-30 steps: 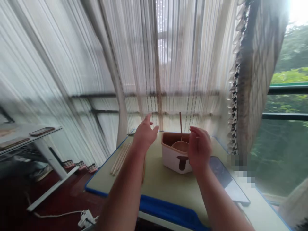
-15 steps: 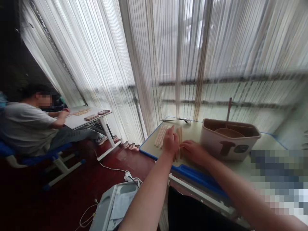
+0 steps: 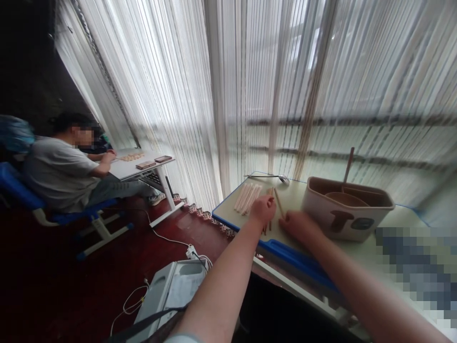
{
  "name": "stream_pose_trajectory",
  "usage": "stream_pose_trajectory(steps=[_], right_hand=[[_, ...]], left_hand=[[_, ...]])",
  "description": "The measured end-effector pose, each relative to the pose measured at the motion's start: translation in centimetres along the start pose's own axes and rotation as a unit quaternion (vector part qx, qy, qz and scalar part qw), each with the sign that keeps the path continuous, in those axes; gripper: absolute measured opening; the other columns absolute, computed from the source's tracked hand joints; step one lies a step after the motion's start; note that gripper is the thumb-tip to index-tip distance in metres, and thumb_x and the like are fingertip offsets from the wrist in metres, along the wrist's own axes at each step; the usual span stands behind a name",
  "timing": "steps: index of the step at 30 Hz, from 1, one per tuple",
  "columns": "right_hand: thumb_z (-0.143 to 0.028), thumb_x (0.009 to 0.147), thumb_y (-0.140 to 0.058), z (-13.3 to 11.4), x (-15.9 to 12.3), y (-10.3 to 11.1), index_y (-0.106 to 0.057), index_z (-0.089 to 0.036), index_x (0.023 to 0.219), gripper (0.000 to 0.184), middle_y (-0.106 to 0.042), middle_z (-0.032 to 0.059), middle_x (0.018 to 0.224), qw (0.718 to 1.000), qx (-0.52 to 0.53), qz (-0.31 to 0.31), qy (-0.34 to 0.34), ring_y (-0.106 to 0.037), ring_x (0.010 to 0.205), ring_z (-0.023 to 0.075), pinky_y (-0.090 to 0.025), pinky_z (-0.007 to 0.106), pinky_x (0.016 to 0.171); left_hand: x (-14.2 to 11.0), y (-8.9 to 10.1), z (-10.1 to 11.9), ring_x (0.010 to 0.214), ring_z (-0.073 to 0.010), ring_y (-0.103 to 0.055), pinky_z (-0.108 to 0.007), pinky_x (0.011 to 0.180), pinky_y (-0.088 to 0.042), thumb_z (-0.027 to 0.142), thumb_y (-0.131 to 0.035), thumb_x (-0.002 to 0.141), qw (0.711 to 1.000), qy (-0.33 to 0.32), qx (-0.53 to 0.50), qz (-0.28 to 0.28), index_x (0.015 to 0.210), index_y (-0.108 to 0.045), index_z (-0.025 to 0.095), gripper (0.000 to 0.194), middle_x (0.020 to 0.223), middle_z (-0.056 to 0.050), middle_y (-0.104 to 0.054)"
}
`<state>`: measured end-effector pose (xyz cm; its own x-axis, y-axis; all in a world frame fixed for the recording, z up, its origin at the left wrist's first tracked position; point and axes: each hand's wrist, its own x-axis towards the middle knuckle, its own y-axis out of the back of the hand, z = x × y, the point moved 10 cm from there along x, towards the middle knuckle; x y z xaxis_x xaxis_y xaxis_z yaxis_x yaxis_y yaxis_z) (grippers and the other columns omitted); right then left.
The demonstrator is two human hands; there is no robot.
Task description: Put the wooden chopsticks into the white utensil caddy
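My right hand (image 3: 298,225) is closed around the lower end of a brown chopstick (image 3: 279,201), which slants up and left, apart from the others. Curled over several brown chopsticks (image 3: 270,225) on the table is my left hand (image 3: 263,208); its fingers are closed and what they pinch is hidden. Left of that hand, a row of paler sticks (image 3: 246,197), apparently chopsticks too, lies side by side. A metal ladle (image 3: 283,179) with a thin dark handle rests near the far edge of the table (image 3: 225,205).
A pinkish, brown-lined bin (image 3: 352,221) stands right of my hands, with a brown stick (image 3: 348,166) rising from it. A co-worker (image 3: 60,171) sits at another table (image 3: 124,171) with small pale pieces. A grey case (image 3: 160,290) and cables lie below left.
My right hand has shifted slightly right and now grips one chopstick, tilted away from the rest. My left hand's fingers have curled in. The view has turned a little left.
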<state>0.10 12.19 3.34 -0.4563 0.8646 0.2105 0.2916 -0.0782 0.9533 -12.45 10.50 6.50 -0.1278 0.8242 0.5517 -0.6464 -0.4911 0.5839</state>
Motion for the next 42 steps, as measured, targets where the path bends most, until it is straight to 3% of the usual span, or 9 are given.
stream_pose_trajectory(steps=[6,10,13,18,23,28,33,37,42], right_hand=[[-0.034,0.080,-0.048,0.5,-0.2,0.6,-0.065,-0.016,0.066,0.028,-0.066,0.0151,0.069,0.999,-0.017,-0.006,-0.033,-0.062,0.065,0.0235,-0.036,0.030,0.055],[-0.032,0.082,-0.045,1.6,-0.2,0.4,-0.059,-0.015,0.053,0.035,-0.060,0.0105,0.052,0.989,0.103,-0.045,-0.097,-0.058,0.050,0.0172,-0.037,0.027,0.053],[-0.029,0.084,-0.037,1.6,-0.3,0.8,-0.060,-0.015,0.059,0.037,-0.063,0.0084,0.055,0.978,0.169,-0.047,-0.113,-0.054,0.043,0.0122,-0.036,0.024,0.049],[-0.030,0.078,-0.042,-0.9,-0.7,2.2,-0.060,-0.017,0.066,0.025,-0.062,0.0019,0.055,0.980,0.199,0.003,-0.014,-0.055,0.050,0.0120,-0.034,0.022,0.051],[-0.032,0.074,-0.045,-3.1,-1.3,2.6,-0.057,-0.018,0.062,0.023,-0.058,-0.0006,0.053,0.981,0.174,0.012,0.087,-0.053,0.053,0.0129,-0.033,0.023,0.052],[-0.033,0.076,-0.042,-3.1,-1.4,3.4,-0.053,-0.018,0.060,0.024,-0.053,-0.0019,0.051,0.981,0.157,0.026,0.110,-0.050,0.051,0.0121,-0.033,0.023,0.051],[-0.033,0.076,-0.042,-3.5,-1.6,3.7,-0.055,-0.019,0.063,0.023,-0.055,-0.0015,0.052,0.979,0.143,0.044,0.138,-0.051,0.051,0.0129,-0.035,0.024,0.052],[-0.035,0.076,-0.046,-3.0,-1.3,3.8,-0.062,-0.017,0.083,0.026,-0.059,-0.0013,0.056,0.974,0.182,0.073,0.114,-0.053,0.052,0.0136,-0.039,0.024,0.053],[-0.034,0.081,-0.044,-2.9,-1.9,5.5,-0.065,-0.018,0.079,0.027,-0.062,-0.0001,0.057,0.973,0.161,0.130,0.101,-0.056,0.052,0.0127,-0.039,0.022,0.052]], left_hand=[[0.2,-1.0,-0.2,0.077,-0.0178,-0.061,-0.031,0.078,-0.049,0.024,-0.052,0.079,0.999,-0.010,-0.032,-0.031,0.099,-0.064,0.015,0.025,0.089,-0.009,-0.068],[0.1,-1.2,-0.3,0.083,-0.0188,-0.062,-0.031,0.077,-0.047,0.031,-0.046,0.084,0.998,0.005,-0.046,-0.052,0.094,-0.067,0.015,0.029,0.090,-0.008,-0.069],[0.1,-0.5,-0.6,0.083,-0.0180,-0.062,-0.029,0.076,-0.046,0.037,-0.042,0.087,0.997,0.019,-0.063,-0.027,0.093,-0.068,0.015,0.034,0.089,-0.007,-0.070],[0.1,0.6,-1.6,0.075,-0.0163,-0.062,-0.026,0.068,-0.044,0.045,-0.037,0.089,0.993,0.053,-0.109,0.014,0.088,-0.067,0.015,0.042,0.079,-0.006,-0.069],[-0.1,1.1,-1.2,0.065,-0.0144,-0.062,-0.025,0.064,-0.045,0.044,-0.045,0.087,0.987,0.055,-0.149,0.031,0.083,-0.065,0.015,0.035,0.069,-0.004,-0.067],[-0.2,0.9,-1.0,0.061,-0.0129,-0.062,-0.024,0.061,-0.047,0.043,-0.049,0.085,0.970,0.086,-0.223,0.041,0.084,-0.063,0.014,0.033,0.072,-0.005,-0.067],[-0.2,0.4,-0.7,0.061,-0.0129,-0.062,-0.025,0.063,-0.047,0.043,-0.046,0.086,0.970,0.073,-0.225,0.052,0.086,-0.062,0.016,0.032,0.070,-0.003,-0.066],[-0.5,1.1,-0.1,0.066,-0.0133,-0.059,-0.025,0.065,-0.045,0.037,-0.042,0.089,0.978,0.041,-0.188,0.076,0.085,-0.060,0.016,0.028,0.071,-0.003,-0.064],[0.2,2.0,1.8,0.062,-0.0118,-0.055,-0.023,0.060,-0.042,0.038,-0.042,0.089,0.973,0.026,-0.218,0.078,0.080,-0.058,0.016,0.029,0.067,-0.001,-0.060]])
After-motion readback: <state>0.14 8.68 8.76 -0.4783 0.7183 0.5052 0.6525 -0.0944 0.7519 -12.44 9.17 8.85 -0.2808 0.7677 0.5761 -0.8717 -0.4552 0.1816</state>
